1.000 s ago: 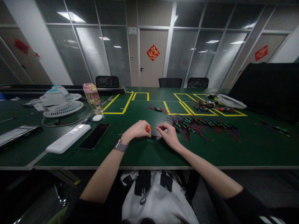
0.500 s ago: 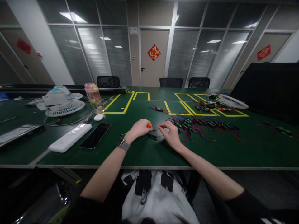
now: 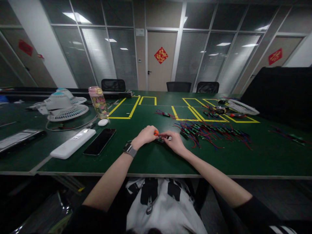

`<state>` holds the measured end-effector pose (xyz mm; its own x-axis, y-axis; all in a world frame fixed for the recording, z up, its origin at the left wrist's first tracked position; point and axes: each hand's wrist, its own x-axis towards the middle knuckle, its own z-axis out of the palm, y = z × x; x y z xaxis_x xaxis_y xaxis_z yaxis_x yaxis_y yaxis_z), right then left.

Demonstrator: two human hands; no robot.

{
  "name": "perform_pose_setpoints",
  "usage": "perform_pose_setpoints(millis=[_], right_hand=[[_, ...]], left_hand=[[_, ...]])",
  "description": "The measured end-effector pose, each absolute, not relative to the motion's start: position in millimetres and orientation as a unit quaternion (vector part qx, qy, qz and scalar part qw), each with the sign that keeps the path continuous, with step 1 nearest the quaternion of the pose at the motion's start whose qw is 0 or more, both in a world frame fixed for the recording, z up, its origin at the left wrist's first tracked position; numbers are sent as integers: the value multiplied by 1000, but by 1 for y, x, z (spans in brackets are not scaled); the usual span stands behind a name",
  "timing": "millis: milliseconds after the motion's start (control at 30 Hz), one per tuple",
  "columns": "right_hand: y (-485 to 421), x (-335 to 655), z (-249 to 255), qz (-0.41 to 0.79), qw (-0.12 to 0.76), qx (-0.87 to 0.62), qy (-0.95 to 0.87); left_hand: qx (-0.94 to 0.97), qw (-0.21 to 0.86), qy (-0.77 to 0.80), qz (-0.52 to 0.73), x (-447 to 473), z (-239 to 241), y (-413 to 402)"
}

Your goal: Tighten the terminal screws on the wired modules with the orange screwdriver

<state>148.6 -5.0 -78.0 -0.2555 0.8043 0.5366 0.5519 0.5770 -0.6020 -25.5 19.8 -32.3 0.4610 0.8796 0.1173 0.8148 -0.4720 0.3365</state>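
As the two sets of fingertips meet, the left hand (image 3: 147, 134) is curled round an orange piece (image 3: 156, 133), while the right hand (image 3: 174, 141) has thumb and forefinger drawn together in a pinch; whether a wire sits between them, I can't tell. And look just below: a small circuit board (image 3: 160, 140) lies on the person's side of both fingertips, tucked close under them and partly covered. Its long axis seems to run crosswise, from one hand toward the other, though the cover leaves that unsure. Neither hand is clearly nearer! Out to the right, just beyond the right hand, sprawls a heap of wired circuit boards (image 3: 207, 130); out left, well apart on the green worktop (image 3: 146, 164), a smartphone (image 3: 99, 142) lies slantwise.
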Motion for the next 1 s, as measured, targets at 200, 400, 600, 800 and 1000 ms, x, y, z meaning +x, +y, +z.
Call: perform_pose_setpoints(millis=[200, 400, 600, 800, 1000], right_hand=[[-11, 150, -76, 102, 442, -420, -786], [-13, 147, -81, 62, 360, -413, -834], [-12, 147, -82, 59, 324, -427, -842], [-14, 146, -81, 65, 321, -434, -839], [-14, 146, -83, 64, 320, -433, -840]], left_hand=[[848, 129, 493, 145, -28, -31, 21], [851, 113, 493, 140, -28, -30, 20], [852, 90, 496, 138, -26, -32, 18], [857, 80, 491, 135, -26, -28, 16], [860, 68, 493, 108, -30, -29, 19]])
